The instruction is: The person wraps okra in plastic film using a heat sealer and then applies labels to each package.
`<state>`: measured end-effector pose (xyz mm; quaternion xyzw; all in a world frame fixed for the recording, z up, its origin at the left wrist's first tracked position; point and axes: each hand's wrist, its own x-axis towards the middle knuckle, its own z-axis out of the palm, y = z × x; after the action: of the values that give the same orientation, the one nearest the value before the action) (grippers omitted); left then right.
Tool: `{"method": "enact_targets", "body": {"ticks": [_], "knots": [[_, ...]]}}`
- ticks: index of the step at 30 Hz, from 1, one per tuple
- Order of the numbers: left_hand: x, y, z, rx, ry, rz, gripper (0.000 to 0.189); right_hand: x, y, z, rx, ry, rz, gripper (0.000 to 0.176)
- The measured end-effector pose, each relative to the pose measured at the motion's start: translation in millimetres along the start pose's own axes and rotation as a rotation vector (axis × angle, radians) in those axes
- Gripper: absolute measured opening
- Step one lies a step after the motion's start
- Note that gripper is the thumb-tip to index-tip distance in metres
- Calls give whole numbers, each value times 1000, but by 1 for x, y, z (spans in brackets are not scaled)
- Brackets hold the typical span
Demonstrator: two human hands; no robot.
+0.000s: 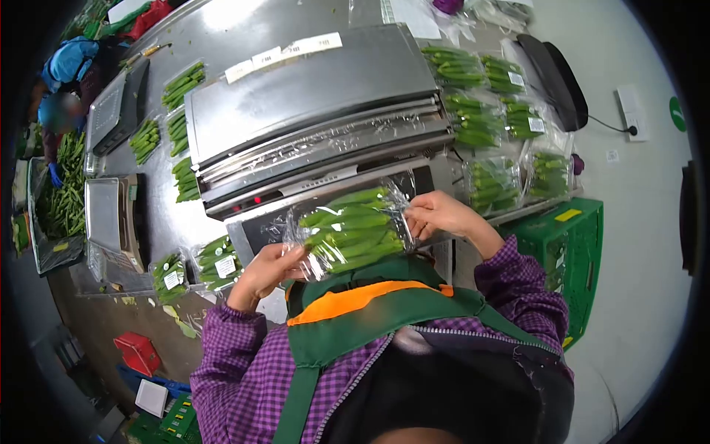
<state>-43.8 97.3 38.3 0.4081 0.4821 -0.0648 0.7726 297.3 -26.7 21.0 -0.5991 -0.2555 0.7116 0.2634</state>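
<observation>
Two bare hands hold one clear bag of okra (351, 229) between them, just in front of the sealing machine (318, 111). I see the left hand (265, 268) pinching the bag's lower left end and the right hand (436, 216) pinching its upper right end, with the fingers of both closed on the plastic film. The bag's long axis runs from hand to hand, tilted up toward the right hand, which is the nearer of the two to the sealing machine's front bar. The pods lie along that same axis. I cannot tell whether the bag touches the machine. Left of the sealing machine lie loose okra bundles (181, 85) and two scales (111, 218). Right of it sit filled, labelled bags (481, 111). Beyond its far left corner, a co-worker in blue (70, 59) bends over a bin of okra (63, 200).
</observation>
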Motion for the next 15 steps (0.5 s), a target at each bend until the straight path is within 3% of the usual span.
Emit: {"method": "enact_targets", "body": {"ticks": [6, 10, 14, 15], "knots": [[-13, -59, -1, -184, 154, 191, 29, -12, 24, 26, 102, 351, -141, 22], [-23, -67, 5, -316, 461, 394, 32, -21, 24, 30, 218, 575, -224, 24], [-40, -91, 6, -317, 496, 383, 32, -50, 40, 22, 211, 601, -225, 24], [-34, -109, 7, -342, 469, 272, 32, -50, 57, 22, 208, 581, -135, 24]]}}
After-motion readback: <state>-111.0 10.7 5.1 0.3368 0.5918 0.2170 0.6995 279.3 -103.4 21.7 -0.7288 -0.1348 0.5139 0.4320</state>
